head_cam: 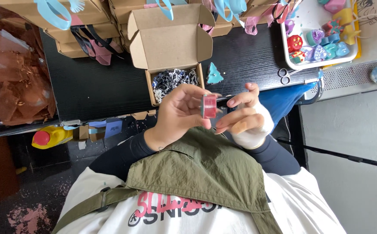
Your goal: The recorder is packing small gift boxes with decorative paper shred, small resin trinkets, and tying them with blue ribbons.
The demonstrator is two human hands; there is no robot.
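Fingers (pixel 192 97) of both hands closed around red candle (pixel 208 106), pinched between fingertips

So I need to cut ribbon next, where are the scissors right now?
In the head view, the scissors lie on the black table toward the right, just below the white tray of coloured shapes.

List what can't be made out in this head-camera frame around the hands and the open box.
- Red round piece: the left hand and right hand cover its sides; its faces are blurred.
- Open cardboard box: shredded filling hides the bottom.
- Boxes with ribbons: cut off by the top edge.
- White tray pieces: too small to make out.
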